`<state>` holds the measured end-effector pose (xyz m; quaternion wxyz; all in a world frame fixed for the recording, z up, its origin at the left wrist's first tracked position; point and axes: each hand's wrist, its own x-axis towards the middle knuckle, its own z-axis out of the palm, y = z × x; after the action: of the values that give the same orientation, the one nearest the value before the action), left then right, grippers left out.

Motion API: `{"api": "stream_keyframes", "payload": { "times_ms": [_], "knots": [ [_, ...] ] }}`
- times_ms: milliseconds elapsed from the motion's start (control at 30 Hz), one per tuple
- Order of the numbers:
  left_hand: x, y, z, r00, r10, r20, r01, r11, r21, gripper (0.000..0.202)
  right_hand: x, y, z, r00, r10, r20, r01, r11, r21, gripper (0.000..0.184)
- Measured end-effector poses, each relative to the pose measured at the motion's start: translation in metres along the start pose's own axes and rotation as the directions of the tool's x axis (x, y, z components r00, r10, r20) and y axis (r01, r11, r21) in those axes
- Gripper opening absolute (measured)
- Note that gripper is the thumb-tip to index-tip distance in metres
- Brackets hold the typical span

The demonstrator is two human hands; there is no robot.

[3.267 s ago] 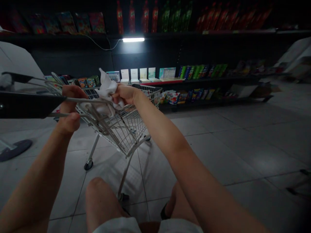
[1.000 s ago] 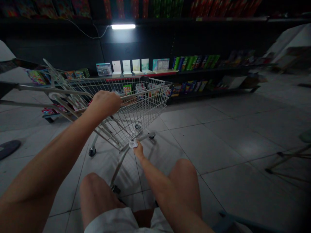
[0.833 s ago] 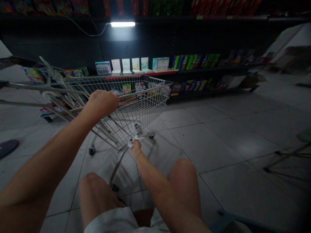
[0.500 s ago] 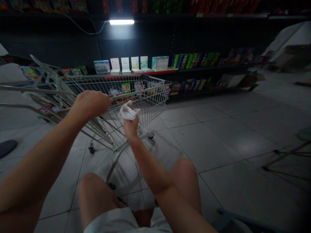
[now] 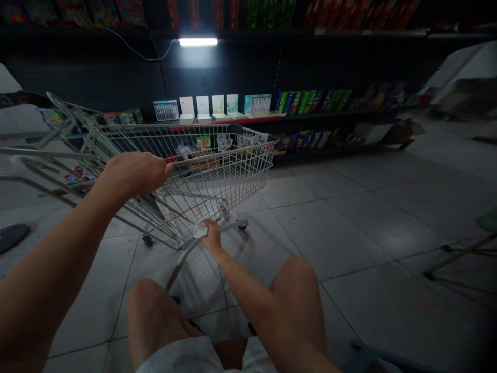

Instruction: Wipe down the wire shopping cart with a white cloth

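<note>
A metal wire shopping cart [image 5: 233,178] stands before me, its basket pointing right. My left hand [image 5: 135,173] is wrapped over the cart's upper side rail, fingers closed on it. Lower down, my right hand [image 5: 213,235] grips a white cloth [image 5: 200,229] and presses it near the bottom edge of the basket, just above the frame bar. Part of the cloth is hidden by the fingers. Below the basket a caster wheel [image 5: 243,224] rests on the floor.
Behind the cart runs a dark shelf with upright boxes [image 5: 202,106] and green and blue cans [image 5: 303,101]. A lit tube lamp [image 5: 199,42] hangs above. Stool legs [image 5: 462,259] stand at the right on the tiled floor [image 5: 349,223].
My right hand has moved down with the cloth, from near the upper rail to the basket's bottom edge. My left hand stays on the rail, shifted slightly left in view.
</note>
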<state>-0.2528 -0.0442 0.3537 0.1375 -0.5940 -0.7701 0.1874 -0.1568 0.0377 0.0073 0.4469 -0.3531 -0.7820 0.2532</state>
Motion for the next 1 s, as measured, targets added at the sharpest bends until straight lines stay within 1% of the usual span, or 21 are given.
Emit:
{"api": "stream_keyframes", "payload": {
  "times_ms": [33, 100, 167, 233, 300, 333, 400, 467, 500, 533, 567, 633, 667, 700, 767, 833, 867, 900, 933, 967, 1000],
  "knots": [
    [-0.001, -0.001, 0.0, 1.0, -0.009, 0.013, 0.01, 1.0, -0.011, 0.079, 0.007, -0.015, -0.004, 0.999, -0.027, -0.025, 0.028, 0.999, 0.021, 0.021],
    [-0.003, -0.004, 0.0, 0.999, -0.028, 0.038, 0.03, 0.999, -0.039, 0.091, 0.029, -0.058, -0.013, 0.979, -0.17, -0.112, 0.181, 0.98, 0.089, 0.02],
    [-0.006, -0.007, 0.001, 0.998, -0.04, 0.052, 0.044, 0.996, -0.073, 0.098, 0.052, -0.101, -0.021, 0.903, -0.371, -0.215, 0.403, 0.906, 0.13, 0.023],
    [-0.009, -0.01, 0.002, 0.998, -0.035, 0.051, 0.04, 0.994, -0.102, 0.101, 0.066, -0.127, -0.023, 0.821, -0.51, -0.258, 0.547, 0.831, 0.098, 0.027],
    [-0.012, -0.015, 0.004, 0.999, -0.022, 0.043, 0.027, 0.993, -0.112, 0.102, 0.067, -0.126, -0.019, 0.777, -0.582, -0.238, 0.604, 0.796, 0.026, 0.025],
    [-0.014, -0.017, 0.005, 0.999, -0.018, 0.04, 0.022, 0.994, -0.111, 0.103, 0.063, -0.118, -0.015, 0.77, -0.6, -0.216, 0.613, 0.79, -0.011, 0.022],
    [-0.017, -0.021, 0.007, 0.999, -0.013, 0.048, 0.017, 0.995, -0.096, 0.105, 0.051, -0.093, -0.011, 0.775, -0.62, -0.124, 0.618, 0.784, -0.06, 0.018],
    [-0.02, -0.025, 0.009, 0.999, -0.002, 0.048, 0.005, 0.998, -0.066, 0.108, 0.043, -0.077, -0.019, 0.77, -0.638, -0.004, 0.637, 0.769, -0.057, 0.015],
    [-0.021, -0.026, 0.01, 0.999, 0.004, 0.035, -0.002, 0.999, -0.048, 0.109, 0.043, -0.077, -0.028, 0.762, -0.647, 0.029, 0.648, 0.761, -0.04, 0.013],
    [-0.022, -0.028, 0.012, 1.0, 0.014, 0.012, -0.014, 0.999, -0.032, 0.109, 0.046, -0.083, -0.039, 0.757, -0.653, 0.025, 0.653, 0.757, -0.023, 0.011],
    [-0.023, -0.029, 0.014, 1.0, 0.025, -0.004, -0.025, 1.0, -0.018, 0.109, 0.052, -0.095, -0.052, 0.762, -0.647, -0.019, 0.647, 0.762, -0.012, 0.011],
    [-0.024, -0.031, 0.017, 0.999, 0.04, -0.01, -0.04, 0.999, 0.009, 0.102, 0.071, -0.128, -0.078, 0.793, -0.59, -0.155, 0.595, 0.804, -0.019, 0.021],
    [-0.025, -0.032, 0.019, 0.999, 0.051, -0.006, -0.051, 0.998, 0.021, 0.096, 0.083, -0.146, -0.088, 0.802, -0.564, -0.195, 0.57, 0.821, -0.031, 0.027],
    [-0.025, -0.033, 0.021, 0.998, 0.059, -0.01, -0.058, 0.998, 0.032, 0.09, 0.096, -0.162, -0.096, 0.802, -0.565, -0.191, 0.568, 0.822, -0.048, 0.032],
    [-0.026, -0.036, 0.023, 0.997, 0.068, -0.03, -0.067, 0.997, 0.044, 0.08, 0.119, -0.181, -0.108, 0.776, -0.628, -0.069, 0.622, 0.778, -0.089, 0.037],
    [-0.027, -0.041, 0.024, 0.995, 0.078, -0.069, -0.075, 0.996, 0.044, 0.076, 0.138, -0.176, -0.122, 0.738, -0.668, 0.094, 0.675, 0.727, -0.127, 0.038],
    [-0.028, -0.043, 0.023, 0.995, 0.067, -0.073, -0.064, 0.997, 0.044, 0.076, 0.145, -0.166, -0.132, 0.74, -0.656, 0.148, 0.672, 0.725, -0.152, 0.038],
    [-0.029, -0.045, 0.023, 0.995, 0.053, -0.084, -0.05, 0.998, 0.043, 0.076, 0.152, -0.152, -0.144, 0.764, -0.62, 0.177, 0.645, 0.742, -0.184, 0.036],
    [-0.03, -0.046, 0.023, 0.991, 0.044, -0.125, -0.04, 0.999, 0.035, 0.075, 0.158, -0.136, -0.156, 0.804, -0.566, 0.181, 0.594, 0.774, -0.221, 0.033],
    [-0.032, -0.044, 0.025, 0.98, 0.043, -0.194, -0.042, 0.999, 0.008, 0.072, 0.163, -0.12, -0.169, 0.85, -0.501, 0.164, 0.527, 0.81, -0.257, 0.03],
    [-0.035, -0.038, 0.029, 0.96, 0.059, -0.274, -0.075, 0.996, -0.048, 0.067, 0.167, -0.107, -0.18, 0.891, -0.433, 0.136, 0.453, 0.843, -0.29, 0.027]
  ]
}}
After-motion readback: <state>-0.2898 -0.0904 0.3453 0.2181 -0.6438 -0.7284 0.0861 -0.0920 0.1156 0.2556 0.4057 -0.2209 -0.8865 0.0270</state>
